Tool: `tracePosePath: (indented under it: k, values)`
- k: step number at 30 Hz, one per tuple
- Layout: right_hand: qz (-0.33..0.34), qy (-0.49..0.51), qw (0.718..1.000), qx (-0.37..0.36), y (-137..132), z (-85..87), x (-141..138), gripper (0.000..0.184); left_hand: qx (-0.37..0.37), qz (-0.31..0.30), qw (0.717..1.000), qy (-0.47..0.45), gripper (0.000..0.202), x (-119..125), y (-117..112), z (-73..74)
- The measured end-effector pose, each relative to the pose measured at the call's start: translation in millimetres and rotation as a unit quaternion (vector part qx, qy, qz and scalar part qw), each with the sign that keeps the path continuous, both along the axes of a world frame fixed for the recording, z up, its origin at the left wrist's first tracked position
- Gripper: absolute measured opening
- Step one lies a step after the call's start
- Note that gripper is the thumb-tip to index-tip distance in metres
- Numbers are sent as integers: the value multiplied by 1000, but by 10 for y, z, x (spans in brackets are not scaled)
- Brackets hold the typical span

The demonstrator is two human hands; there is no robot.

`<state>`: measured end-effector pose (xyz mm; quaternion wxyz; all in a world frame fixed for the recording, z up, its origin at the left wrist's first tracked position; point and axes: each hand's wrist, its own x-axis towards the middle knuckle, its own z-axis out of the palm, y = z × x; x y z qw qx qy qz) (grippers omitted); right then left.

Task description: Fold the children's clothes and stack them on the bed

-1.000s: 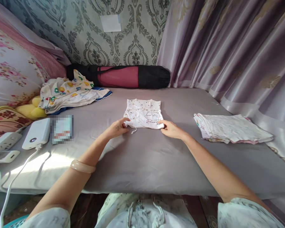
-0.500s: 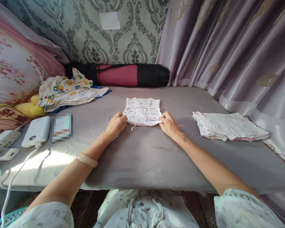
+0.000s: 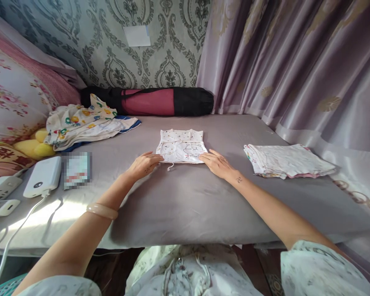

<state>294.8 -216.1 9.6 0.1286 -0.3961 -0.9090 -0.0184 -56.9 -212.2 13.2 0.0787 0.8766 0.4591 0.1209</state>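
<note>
A small white baby garment [image 3: 181,146] with a speckled print and a line-drawn animal lies folded flat on the grey sheet [image 3: 185,205]. A short white drawstring hangs from its near edge. My left hand [image 3: 144,164] rests with outstretched fingers on its near left corner. On the near right corner lie the extended fingertips of my right hand [image 3: 218,163]. Neither hand pinches the cloth.
Folded clothes [image 3: 288,161] are stacked at the right. Rumpled printed clothes [image 3: 83,125] lie at the far left. A white power bank [image 3: 43,176] with a cable and a power strip [image 3: 3,189] sit at the left. Along the wall lies a black and red rolled bag [image 3: 148,101].
Both hands have let go of the garment's near corners, and their fingers have straightened to lie flat on it. The near edge now rests on the sheet. The view has shifted slightly.
</note>
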Motion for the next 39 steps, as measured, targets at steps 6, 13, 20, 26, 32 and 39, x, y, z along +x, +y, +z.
tracePosePath:
  k: [6,13,20,26,32,39]
  values:
    - [5,-6,1000,-23,-159,110,2,48,-8,-7,1000,2,37,-15,-110,104]
    - [-58,18,997,-48,-2,192,-26,39,-30,108,990,-88,37,94,20,150]
    - [-189,85,978,-38,474,303,-200,30,-12,257,954,-154,29,288,503,116]
    - [-253,90,963,-31,805,256,-384,30,-21,320,936,-143,31,473,804,76]
    - [-311,57,947,-53,1020,201,-491,33,-24,338,932,-131,33,574,996,52]
    - [-321,20,945,-55,1210,135,-512,37,-12,327,940,-100,33,610,1171,11]
